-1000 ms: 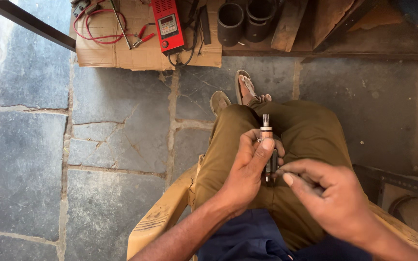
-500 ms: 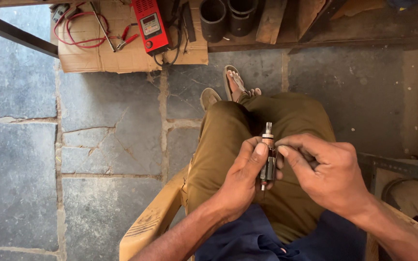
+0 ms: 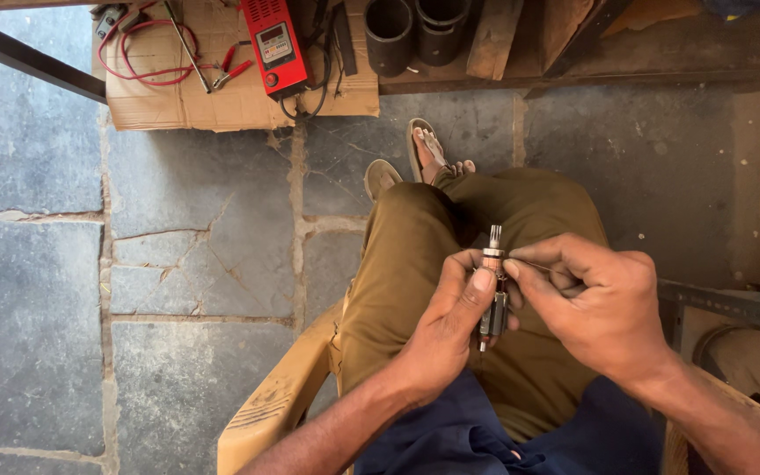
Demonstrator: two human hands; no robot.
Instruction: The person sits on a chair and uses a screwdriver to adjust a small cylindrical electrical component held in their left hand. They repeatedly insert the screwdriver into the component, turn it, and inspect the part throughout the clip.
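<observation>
A small motor armature [image 3: 493,290], with a steel shaft and a copper-coloured band near its top, stands upright over my lap. My left hand [image 3: 450,321] grips it around the middle, thumb pressed just under the copper band. My right hand [image 3: 595,303] pinches a thin wire [image 3: 534,264] that runs to the copper band, its fingertips almost touching my left thumb. I sit on a tan plastic chair [image 3: 279,400] with olive trousers, one leg crossed over the other.
A piece of cardboard [image 3: 222,97] on the stone floor carries a red meter [image 3: 273,44], red leads and small tools. Dark pipe sections [image 3: 411,31] and wooden planks lie along the top. A metal angle frame [image 3: 732,303] stands at the right.
My right hand has come in from the lower right up to the top of the armature and now pinches the wire at the copper band. The view has shifted slightly.
</observation>
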